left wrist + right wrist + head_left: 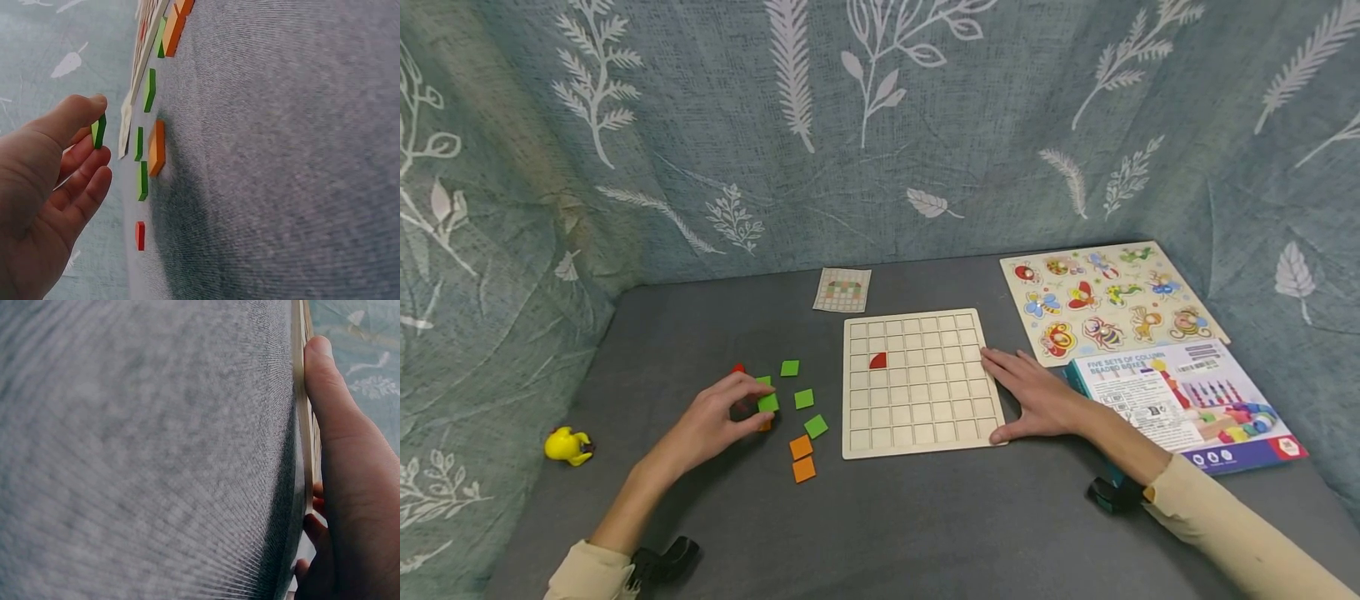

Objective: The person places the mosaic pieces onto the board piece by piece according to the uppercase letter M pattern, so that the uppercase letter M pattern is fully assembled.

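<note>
My left hand [711, 417] pinches a green square tile [99, 131] between thumb and fingers, lifted off the table in the left wrist view. Around and below it lie loose pieces: green tiles [804, 398], orange tiles [803, 469] and a red piece [739, 367], partly hidden behind the fingers. To their right lies a wooden grid board [925, 452], with one red quarter-circle piece [878, 361] in a cell at its left. My right hand [1037, 397] rests on the board's right edge with fingers extended; the right wrist view shows its thumb [322, 369] against the rim.
A small pattern card [842, 290] lies behind the board. At the right are an insect puzzle board [1026, 310] and a beaded-columns box [1195, 408]. A yellow toy duck [567, 446] sits far left. A patterned curtain [880, 183] hangs behind the grey table.
</note>
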A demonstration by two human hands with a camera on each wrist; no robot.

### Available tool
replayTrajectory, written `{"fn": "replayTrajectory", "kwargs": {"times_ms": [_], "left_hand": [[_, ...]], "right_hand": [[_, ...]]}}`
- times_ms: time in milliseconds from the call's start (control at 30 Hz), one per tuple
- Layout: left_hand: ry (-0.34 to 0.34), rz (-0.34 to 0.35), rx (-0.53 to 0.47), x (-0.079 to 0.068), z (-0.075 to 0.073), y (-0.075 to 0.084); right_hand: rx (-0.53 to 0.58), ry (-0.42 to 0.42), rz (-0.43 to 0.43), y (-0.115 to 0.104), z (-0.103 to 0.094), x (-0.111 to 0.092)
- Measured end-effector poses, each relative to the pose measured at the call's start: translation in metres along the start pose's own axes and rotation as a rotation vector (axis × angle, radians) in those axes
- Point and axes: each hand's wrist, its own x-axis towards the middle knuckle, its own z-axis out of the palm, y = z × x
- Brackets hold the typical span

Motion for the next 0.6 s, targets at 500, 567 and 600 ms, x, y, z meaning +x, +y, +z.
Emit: {"fn": "replayTrajectory", "kwargs": {"times_ms": [500, 567, 600], "left_hand": [[0.006, 0.051, -0.024, 0.011, 0.0, 0.002], [0.0, 0.048, -0.025, 0.012, 0.001, 0.002], [-0.005, 0.045, -0.027, 0.013, 0.002, 0.002]], "right_hand": [[0.003, 0.014, -0.01, 0.0, 0.0, 0.0], [0.003, 0.014, -0.012, 0.0, 0.0, 0.0], [0.0, 0.013, -0.012, 0.0, 0.0, 0.0]]}}
